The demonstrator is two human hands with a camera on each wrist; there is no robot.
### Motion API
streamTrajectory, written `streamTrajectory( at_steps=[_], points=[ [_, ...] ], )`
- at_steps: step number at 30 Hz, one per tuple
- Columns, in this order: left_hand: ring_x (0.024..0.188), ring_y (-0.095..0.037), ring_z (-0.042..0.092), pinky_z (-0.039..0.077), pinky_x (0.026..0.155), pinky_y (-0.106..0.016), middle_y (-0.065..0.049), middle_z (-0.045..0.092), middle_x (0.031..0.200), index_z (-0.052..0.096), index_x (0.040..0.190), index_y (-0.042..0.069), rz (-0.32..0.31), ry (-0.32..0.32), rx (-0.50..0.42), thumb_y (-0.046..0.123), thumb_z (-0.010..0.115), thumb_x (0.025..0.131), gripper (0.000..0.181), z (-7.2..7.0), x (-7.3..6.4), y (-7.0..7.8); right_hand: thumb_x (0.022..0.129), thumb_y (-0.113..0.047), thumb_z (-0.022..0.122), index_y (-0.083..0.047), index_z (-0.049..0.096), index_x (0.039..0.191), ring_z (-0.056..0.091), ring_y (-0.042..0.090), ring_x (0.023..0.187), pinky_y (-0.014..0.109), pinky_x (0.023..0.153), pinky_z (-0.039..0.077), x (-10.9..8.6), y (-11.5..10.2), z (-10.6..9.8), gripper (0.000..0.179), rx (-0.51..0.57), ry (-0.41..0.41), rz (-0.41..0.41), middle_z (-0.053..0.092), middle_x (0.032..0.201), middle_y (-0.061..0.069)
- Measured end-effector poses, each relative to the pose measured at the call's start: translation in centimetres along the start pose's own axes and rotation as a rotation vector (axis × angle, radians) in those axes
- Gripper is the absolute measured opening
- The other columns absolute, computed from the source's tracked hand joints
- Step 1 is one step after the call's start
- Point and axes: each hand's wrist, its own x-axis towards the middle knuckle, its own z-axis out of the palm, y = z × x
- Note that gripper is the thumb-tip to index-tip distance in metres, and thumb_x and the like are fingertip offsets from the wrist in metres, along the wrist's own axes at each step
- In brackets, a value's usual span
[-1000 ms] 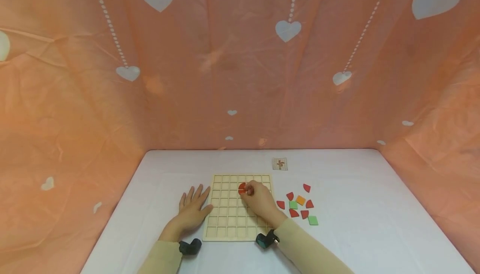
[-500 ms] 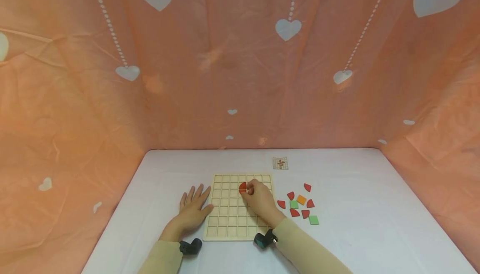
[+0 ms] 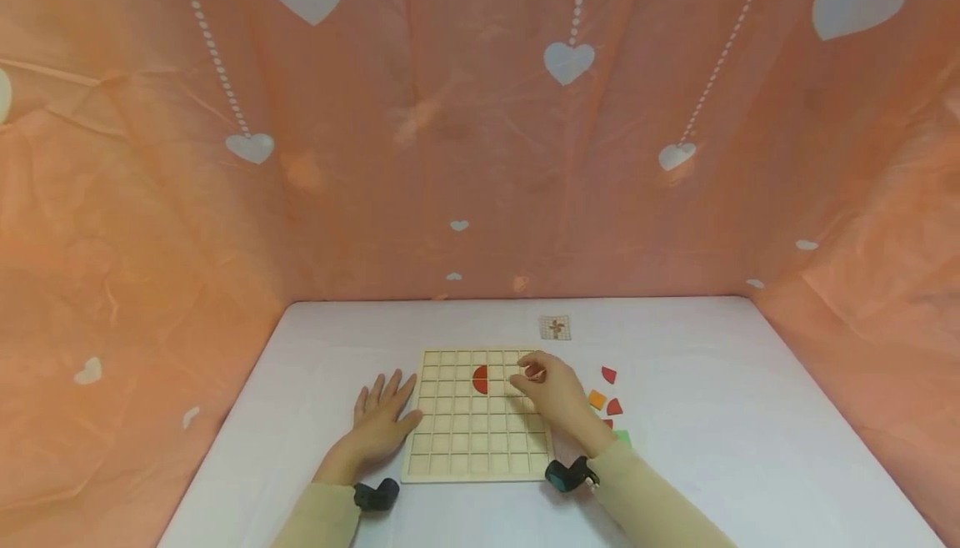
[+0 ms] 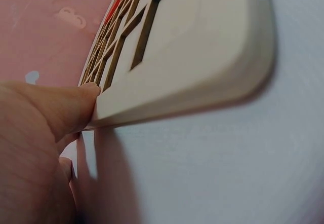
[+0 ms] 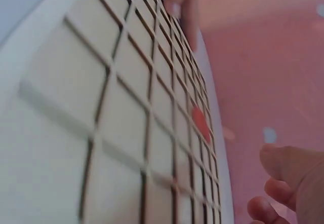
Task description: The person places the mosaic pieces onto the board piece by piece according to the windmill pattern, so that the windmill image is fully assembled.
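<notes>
The surface [image 3: 712,373] carries a gridded board [image 3: 461,442]. The right hand [image 3: 561,394] hangs over its far right, thumb and forefinger apart; the left hand [image 3: 380,427], fingers spread, touches its left edge. Beyond lies a pinwheel-printed card [image 3: 555,328]; red pieces [image 3: 481,374] sit in far squares.

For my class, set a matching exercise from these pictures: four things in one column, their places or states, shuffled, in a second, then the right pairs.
Things
1. left hand
2. right hand
3. two red quarter-circles
4. orange square

Places or states
A. in neighbouring cells of the grid board, forming a half-circle
B. lying on the white table, to the right of the board
C. at the board's left edge, thumb touching it
D. over the right part of the board, thumb and forefinger apart

Right pairs
1-C, 2-D, 3-A, 4-B
</notes>
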Motion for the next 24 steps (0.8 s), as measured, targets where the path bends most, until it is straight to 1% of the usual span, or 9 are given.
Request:
streamTrajectory(
  at_steps=[4,5,8,13,15,17,21,24],
  points=[
    [0.145,-0.038,-0.010,-0.017,0.110,-0.054,-0.017,0.006,0.160,0.025,0.154,0.011,-0.001,-0.002,0.009,0.033,0.050,0.100,0.064,0.0,0.0,-0.1,0.085,-0.027,0.075,-0.012,0.069,0.111,0.054,0.017,0.079,0.030,0.061,0.047,-0.3,1.2,-2.4,0.030,-0.021,0.032,0.057,0.061,0.092,-0.001],
    [0.145,-0.039,-0.010,-0.017,0.110,-0.054,-0.017,0.007,0.160,0.025,0.154,0.010,0.002,0.000,0.007,0.033,0.051,0.100,0.064,0.0,0.0,-0.1,0.085,-0.028,0.075,-0.013,0.069,0.112,0.053,0.017,0.080,0.029,0.060,0.047,-0.4,1.5,-3.0,0.031,-0.028,0.034,0.081,0.061,0.093,-0.001],
    [0.145,-0.039,-0.009,-0.016,0.110,-0.055,-0.018,0.007,0.160,0.026,0.153,0.010,0.007,0.002,0.012,0.032,0.051,0.099,0.064,0.0,0.0,-0.2,0.086,-0.030,0.075,-0.014,0.068,0.115,0.053,0.018,0.080,0.029,0.060,0.047,-0.8,2.7,-4.5,0.034,-0.043,0.034,0.117,0.062,0.095,0.000],
    [0.144,-0.040,-0.008,-0.015,0.111,-0.055,-0.019,0.008,0.160,0.026,0.153,0.008,0.009,0.004,0.027,0.031,0.051,0.099,0.064,0.0,0.0,-0.2,0.087,-0.031,0.074,-0.012,0.065,0.121,0.054,0.021,0.081,0.030,0.058,0.051,-1.7,4.4,-6.4,0.040,-0.002,0.008,0.188,0.060,0.100,0.004],
    [0.144,-0.041,-0.008,-0.015,0.111,-0.055,-0.019,0.007,0.160,0.025,0.153,0.009,0.011,0.004,0.031,0.031,0.051,0.100,0.064,-0.1,0.1,-0.2,0.087,-0.031,0.074,-0.012,0.064,0.122,0.054,0.022,0.084,0.029,0.059,0.052,-2.0,5.0,-7.0,0.041,0.004,0.003,0.207,0.060,0.102,0.005],
    [0.144,-0.041,-0.008,-0.015,0.110,-0.056,-0.019,0.007,0.160,0.025,0.153,0.008,0.012,0.004,0.028,0.031,0.051,0.099,0.064,0.0,0.1,-0.1,0.087,-0.033,0.074,-0.012,0.064,0.122,0.054,0.021,0.084,0.029,0.060,0.052,-2.3,5.6,-7.5,0.042,-0.012,0.004,0.210,0.060,0.102,0.004],
    [0.144,-0.041,-0.009,-0.015,0.110,-0.056,-0.019,0.007,0.160,0.025,0.153,0.009,0.011,0.000,0.029,0.032,0.052,0.099,0.064,0.1,0.2,-0.1,0.087,-0.033,0.073,-0.011,0.065,0.119,0.055,0.020,0.081,0.028,0.061,0.052,-2.9,6.6,-8.2,0.039,-0.047,0.002,0.189,0.060,0.100,0.004],
    [0.144,-0.040,-0.009,-0.015,0.111,-0.055,-0.018,0.006,0.160,0.024,0.154,0.009,0.014,0.000,0.033,0.032,0.051,0.099,0.064,0.1,0.2,-0.1,0.088,-0.033,0.073,-0.012,0.065,0.119,0.056,0.019,0.084,0.028,0.066,0.052,-3.5,7.0,-8.8,0.039,-0.063,-0.008,0.189,0.060,0.100,0.003]
  ],
)
